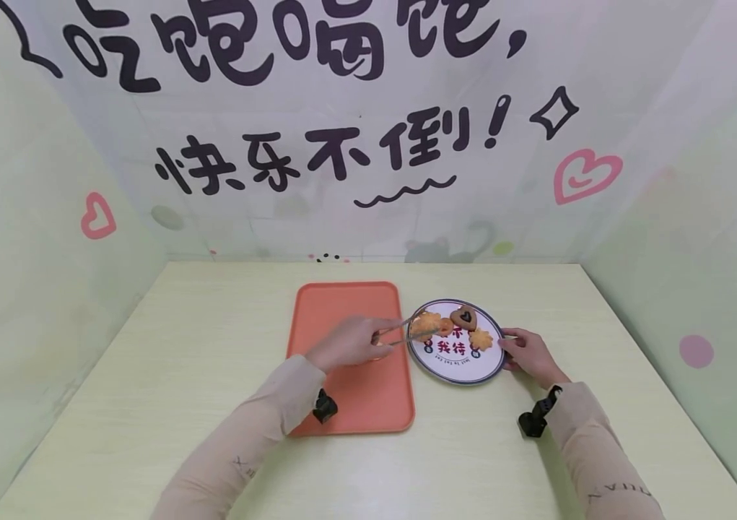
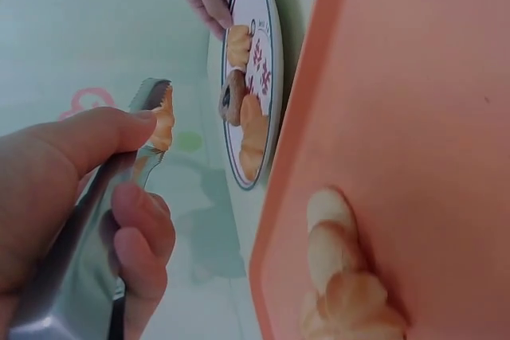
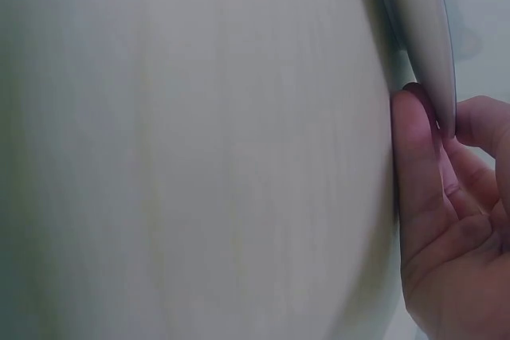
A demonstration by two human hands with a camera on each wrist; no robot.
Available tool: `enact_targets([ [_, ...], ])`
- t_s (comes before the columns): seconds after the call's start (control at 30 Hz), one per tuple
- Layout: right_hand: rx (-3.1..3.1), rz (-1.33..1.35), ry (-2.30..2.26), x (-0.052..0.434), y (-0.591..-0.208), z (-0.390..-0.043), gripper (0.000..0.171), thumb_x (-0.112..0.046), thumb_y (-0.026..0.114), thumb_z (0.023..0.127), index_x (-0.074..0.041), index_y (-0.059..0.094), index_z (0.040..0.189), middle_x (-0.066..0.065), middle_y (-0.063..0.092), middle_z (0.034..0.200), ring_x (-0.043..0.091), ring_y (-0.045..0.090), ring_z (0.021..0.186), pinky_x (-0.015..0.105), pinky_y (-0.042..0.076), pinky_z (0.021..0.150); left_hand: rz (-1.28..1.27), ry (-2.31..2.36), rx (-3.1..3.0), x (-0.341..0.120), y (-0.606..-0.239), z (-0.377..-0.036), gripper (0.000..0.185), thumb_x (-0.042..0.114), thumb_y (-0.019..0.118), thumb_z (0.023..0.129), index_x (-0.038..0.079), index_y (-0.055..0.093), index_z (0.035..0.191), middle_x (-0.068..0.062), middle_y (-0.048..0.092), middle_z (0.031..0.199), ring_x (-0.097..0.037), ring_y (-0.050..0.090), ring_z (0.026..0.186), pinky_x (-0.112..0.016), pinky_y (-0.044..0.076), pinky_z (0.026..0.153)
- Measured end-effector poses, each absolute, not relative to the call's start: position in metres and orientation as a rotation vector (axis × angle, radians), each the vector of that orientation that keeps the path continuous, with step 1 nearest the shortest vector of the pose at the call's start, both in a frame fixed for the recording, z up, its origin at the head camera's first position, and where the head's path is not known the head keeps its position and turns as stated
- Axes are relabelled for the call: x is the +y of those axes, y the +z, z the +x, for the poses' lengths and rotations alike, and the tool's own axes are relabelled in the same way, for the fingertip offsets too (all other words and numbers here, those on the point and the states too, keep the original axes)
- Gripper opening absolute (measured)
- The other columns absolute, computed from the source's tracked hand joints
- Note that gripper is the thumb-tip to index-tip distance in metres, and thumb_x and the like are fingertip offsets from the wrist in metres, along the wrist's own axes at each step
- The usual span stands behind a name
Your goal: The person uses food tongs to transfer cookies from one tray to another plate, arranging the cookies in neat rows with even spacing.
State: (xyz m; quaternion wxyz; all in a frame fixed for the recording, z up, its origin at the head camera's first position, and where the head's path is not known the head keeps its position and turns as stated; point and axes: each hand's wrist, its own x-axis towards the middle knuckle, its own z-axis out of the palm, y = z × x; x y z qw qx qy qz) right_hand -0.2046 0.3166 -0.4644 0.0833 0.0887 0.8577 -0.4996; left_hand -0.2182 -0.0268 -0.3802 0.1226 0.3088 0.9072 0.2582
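Note:
My left hand (image 1: 354, 341) grips metal tongs (image 2: 76, 264) over the right edge of an orange tray (image 1: 342, 300). Between the tong tips is an orange-brown cookie (image 2: 162, 123), above the plate. The round white plate (image 1: 452, 370) has a blue rim and red printed characters. On it lie a heart-topped brown cookie (image 1: 463, 318), a flower-shaped cookie (image 1: 481, 339) and another golden cookie (image 2: 253, 137). My right hand (image 1: 530, 355) pinches the plate's right rim, thumb above and fingers below, as the right wrist view shows. Light cookies (image 2: 347, 300) rest on the tray, mostly hidden by my left hand in the head view.
The tray and plate stand side by side on a pale wooden table (image 1: 212, 347). A printed wall (image 1: 342, 231) rises behind it, with side walls at left and right. Each wrist wears a small black camera (image 1: 325, 406).

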Motion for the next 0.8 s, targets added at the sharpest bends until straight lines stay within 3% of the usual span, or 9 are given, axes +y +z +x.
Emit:
enact_targets([
  [0.17, 2.558, 0.267, -1.490, 0.316, -0.465, -0.205, 0.047, -0.020, 0.047, 0.092, 0.006, 0.036, 0.131, 0.019, 0.053, 0.096, 0.012, 0.056, 0.068, 0.026, 0.049, 0.058, 0.938, 0.738, 2.625, -0.007, -0.391, -0.224, 0.050, 0.026, 0.061, 0.083, 0.029, 0.045, 0.131, 0.004, 0.036, 0.051, -0.009, 0.031, 0.041, -0.022, 0.027, 0.041],
  [0.33, 2.556, 0.265, -1.499, 0.315, -0.464, -0.204, 0.046, -0.019, 0.047, 0.092, 0.006, 0.037, 0.130, 0.019, 0.053, 0.095, 0.012, 0.056, 0.068, 0.026, 0.049, 0.058, 0.942, 0.739, 2.581, 0.008, -0.403, -0.226, 0.050, 0.026, 0.062, 0.083, 0.027, 0.046, 0.130, 0.002, 0.041, 0.054, -0.009, 0.032, 0.044, -0.021, 0.029, 0.044],
  [0.4, 2.558, 0.259, -1.500, 0.315, -0.463, -0.204, 0.046, -0.018, 0.047, 0.092, 0.006, 0.037, 0.130, 0.019, 0.053, 0.095, 0.012, 0.056, 0.067, 0.026, 0.049, 0.058, 0.946, 0.706, 2.585, 0.012, -0.408, -0.227, 0.047, 0.027, 0.062, 0.084, 0.025, 0.049, 0.129, 0.001, 0.051, 0.063, -0.008, 0.036, 0.047, -0.021, 0.031, 0.046],
  [0.47, 2.562, 0.253, -1.497, 0.315, -0.463, -0.204, 0.045, -0.018, 0.046, 0.092, 0.007, 0.037, 0.130, 0.019, 0.053, 0.094, 0.012, 0.056, 0.067, 0.026, 0.049, 0.057, 0.949, 0.688, 2.590, 0.017, -0.411, -0.226, 0.045, 0.027, 0.062, 0.083, 0.024, 0.051, 0.127, 0.001, 0.061, 0.082, -0.008, 0.041, 0.052, -0.021, 0.034, 0.049],
  [0.6, 2.566, 0.256, -1.487, 0.315, -0.462, -0.205, 0.045, -0.018, 0.046, 0.093, 0.006, 0.037, 0.130, 0.018, 0.053, 0.093, 0.012, 0.055, 0.067, 0.025, 0.049, 0.057, 0.958, 0.663, 2.613, 0.025, -0.417, -0.224, 0.045, 0.027, 0.062, 0.083, 0.021, 0.052, 0.126, 0.003, 0.052, 0.124, -0.009, 0.051, 0.079, -0.022, 0.041, 0.070],
  [0.7, 2.566, 0.269, -1.479, 0.315, -0.462, -0.205, 0.045, -0.018, 0.046, 0.093, 0.006, 0.037, 0.130, 0.018, 0.052, 0.094, 0.012, 0.055, 0.068, 0.025, 0.049, 0.057, 0.960, 0.635, 2.620, 0.030, -0.419, -0.223, 0.046, 0.028, 0.063, 0.083, 0.020, 0.052, 0.126, 0.001, 0.049, 0.127, -0.012, 0.049, 0.105, -0.026, 0.037, 0.088],
  [0.8, 2.559, 0.279, -1.487, 0.316, -0.463, -0.205, 0.046, -0.018, 0.047, 0.093, 0.006, 0.037, 0.130, 0.018, 0.052, 0.094, 0.012, 0.055, 0.067, 0.025, 0.049, 0.058, 0.962, 0.609, 2.623, 0.034, -0.424, -0.223, 0.047, 0.028, 0.063, 0.083, 0.020, 0.051, 0.127, 0.001, 0.048, 0.128, -0.016, 0.042, 0.118, -0.029, 0.033, 0.095],
])
